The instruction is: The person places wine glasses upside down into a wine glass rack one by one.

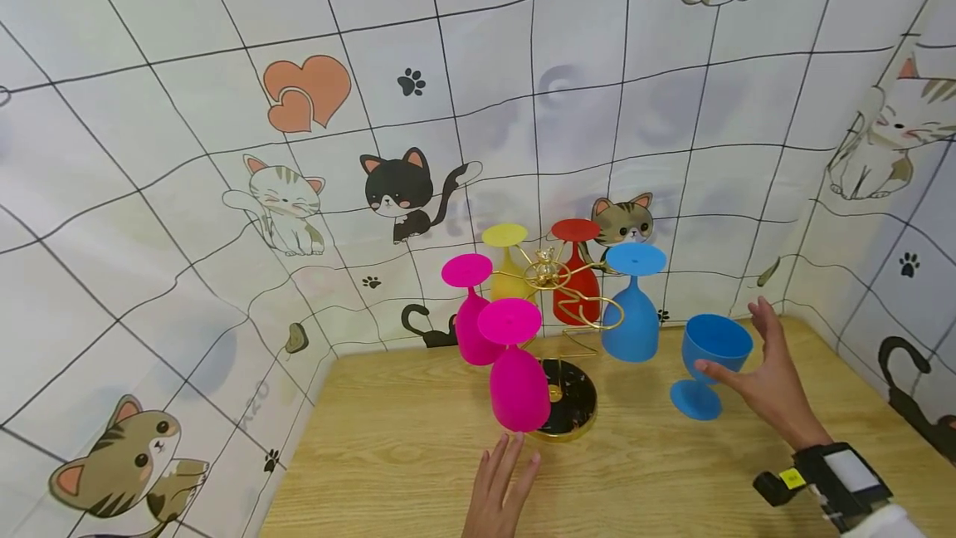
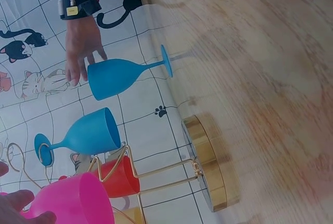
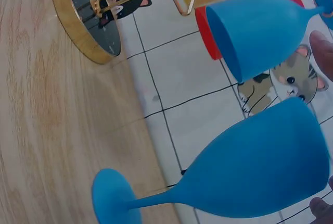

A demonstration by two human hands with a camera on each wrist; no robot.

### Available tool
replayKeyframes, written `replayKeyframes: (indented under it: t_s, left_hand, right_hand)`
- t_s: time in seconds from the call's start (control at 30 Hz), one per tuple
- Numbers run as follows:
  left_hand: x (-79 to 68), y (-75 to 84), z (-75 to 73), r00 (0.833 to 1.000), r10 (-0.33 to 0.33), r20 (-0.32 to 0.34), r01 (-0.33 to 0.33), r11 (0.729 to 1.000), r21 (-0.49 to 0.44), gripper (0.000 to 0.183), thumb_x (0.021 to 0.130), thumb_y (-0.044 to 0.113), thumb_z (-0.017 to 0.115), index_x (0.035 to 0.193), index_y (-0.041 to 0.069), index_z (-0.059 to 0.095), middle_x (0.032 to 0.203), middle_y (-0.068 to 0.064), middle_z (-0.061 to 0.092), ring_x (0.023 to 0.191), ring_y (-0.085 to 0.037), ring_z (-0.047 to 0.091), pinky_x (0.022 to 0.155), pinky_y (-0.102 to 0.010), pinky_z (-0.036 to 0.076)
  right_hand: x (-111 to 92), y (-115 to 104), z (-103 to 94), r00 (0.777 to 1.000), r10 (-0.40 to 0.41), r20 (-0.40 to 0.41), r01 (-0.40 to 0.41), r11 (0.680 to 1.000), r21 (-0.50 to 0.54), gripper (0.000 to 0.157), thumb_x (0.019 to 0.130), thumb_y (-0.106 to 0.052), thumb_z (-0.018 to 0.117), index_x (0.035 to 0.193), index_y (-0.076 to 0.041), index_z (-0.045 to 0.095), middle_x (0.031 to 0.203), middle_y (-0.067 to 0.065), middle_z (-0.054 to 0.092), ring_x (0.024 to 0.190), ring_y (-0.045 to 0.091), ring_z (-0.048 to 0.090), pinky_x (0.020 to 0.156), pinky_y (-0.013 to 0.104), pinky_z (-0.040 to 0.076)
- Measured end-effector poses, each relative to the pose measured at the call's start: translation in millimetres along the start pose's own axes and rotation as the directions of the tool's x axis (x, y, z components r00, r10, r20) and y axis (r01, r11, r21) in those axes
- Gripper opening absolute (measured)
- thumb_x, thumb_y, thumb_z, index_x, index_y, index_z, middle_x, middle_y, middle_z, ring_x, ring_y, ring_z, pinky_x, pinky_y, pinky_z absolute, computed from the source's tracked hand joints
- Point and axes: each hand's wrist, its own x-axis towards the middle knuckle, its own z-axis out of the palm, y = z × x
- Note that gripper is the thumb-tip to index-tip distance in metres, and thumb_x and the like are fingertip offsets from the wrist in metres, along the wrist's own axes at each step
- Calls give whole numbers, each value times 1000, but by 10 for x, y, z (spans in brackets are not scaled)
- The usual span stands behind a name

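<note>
An upright blue wine goblet (image 1: 717, 343) stands on the table at the right. Around its bowl my right hand (image 1: 777, 388) is spread wide, thumb overlapping the near side; in the right wrist view the fingertips (image 3: 320, 207) are right by the rim of the goblet (image 3: 260, 166). My left hand (image 1: 504, 484) has its fingers extended just below the front magenta goblet (image 1: 520, 388), which hangs upside down on a gold wire rack (image 1: 548, 274). In the left wrist view, its fingers (image 2: 21, 199) overlap the magenta goblet (image 2: 78, 203).
Also hanging upside down are another magenta goblet (image 1: 470, 330), a yellow one (image 1: 508, 272), a red one (image 1: 577, 289) and a blue one (image 1: 631, 322). The rack's round black base (image 1: 578, 401) has a gold edge. A cat-print sheet (image 1: 493, 131) backs the wooden table (image 1: 388, 438).
</note>
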Motion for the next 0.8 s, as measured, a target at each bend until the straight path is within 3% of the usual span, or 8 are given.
replayKeyframes:
  t_s: [0.07, 0.17, 0.27, 0.4, 0.57, 0.8]
  left_hand:
    - [6, -11, 10, 1000, 12, -21, -12, 1000, 11, 79, 98, 67, 11, 145, 15, 48, 148, -12, 49, 139, -26, 42, 83, -49, 52]
    - [17, -32, 28, 997, 38, -68, -37, 999, 23, 79, 99, 65, 10, 141, 13, 52, 146, -13, 52, 137, -27, 43, 99, -43, 42]
    - [30, -50, 47, 993, 61, -102, -58, 998, 28, 78, 100, 63, 9, 139, 12, 54, 147, -13, 51, 138, -27, 43, 116, -35, 24]
    - [30, -54, 73, 992, 64, -108, -64, 998, 6, 77, 101, 62, 9, 141, 11, 51, 150, -13, 47, 142, -25, 39, 124, -29, 6]
    - [16, -55, 104, 992, 59, -113, -61, 998, -10, 78, 101, 62, 9, 141, 10, 51, 150, -14, 47, 144, -24, 38, 125, -28, 6]
    - [29, -26, 66, 996, 38, -82, -41, 999, -33, 76, 101, 62, 13, 141, 9, 50, 149, -13, 48, 145, -22, 35, 123, -27, 10]
  right_hand:
    - [14, 68, 26, 1000, 21, 4, -21, 999, 26, 118, 82, -21, 79, 157, -33, -11, 165, 19, -1, 150, 46, -1, 111, 76, 0]
    - [22, 161, 69, 999, 50, 17, -51, 997, 61, 119, 83, -19, 78, 155, -35, -15, 165, 20, -3, 150, 46, -3, 114, 73, -1]
    - [31, 237, 111, 997, 74, 23, -76, 993, 90, 120, 84, -19, 78, 154, -37, -18, 165, 20, -4, 149, 47, -5, 115, 71, -1]
    - [46, 308, 156, 995, 100, 14, -101, 988, 118, 119, 85, -19, 77, 153, -39, -19, 165, 20, -4, 146, 55, -1, 112, 75, 3]
    - [44, 373, 202, 985, 163, 51, -169, 973, 155, 118, 87, -19, 74, 153, -36, -22, 161, 31, -3, 140, 64, 8, 105, 81, 11]
    - [20, 422, 276, 966, 241, 90, -253, 955, 157, 116, 88, -22, 73, 153, -38, -21, 156, 38, 2, 136, 63, 16, 102, 82, 18]
